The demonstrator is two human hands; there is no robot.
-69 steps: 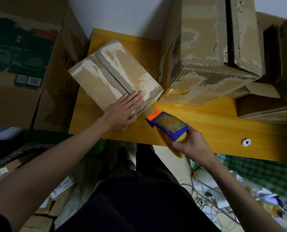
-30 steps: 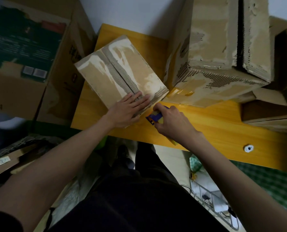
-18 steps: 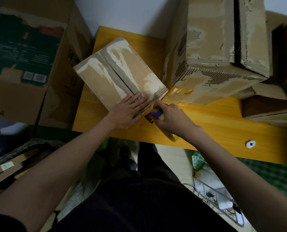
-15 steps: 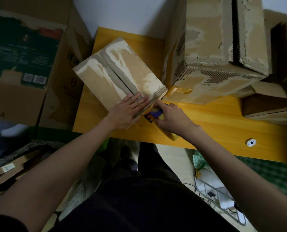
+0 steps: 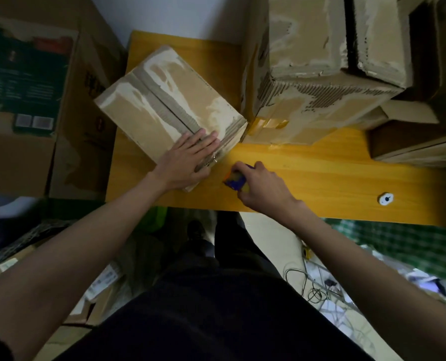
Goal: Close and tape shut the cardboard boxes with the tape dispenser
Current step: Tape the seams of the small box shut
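While my left hand (image 5: 188,162) presses flat on the cardboard box (image 5: 170,113), my right hand (image 5: 262,190) grips the tape dispenser (image 5: 234,180) at five o'clock; tape could start crooked if the flaps spring.

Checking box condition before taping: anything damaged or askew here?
Yes. The small box under the left hand sits skewed on the table, its top paper torn off along the seam. The big box beside it is likewise stripped to bare corrugation.

White knob (image 5: 385,198) on wooden table (image 5: 321,183)
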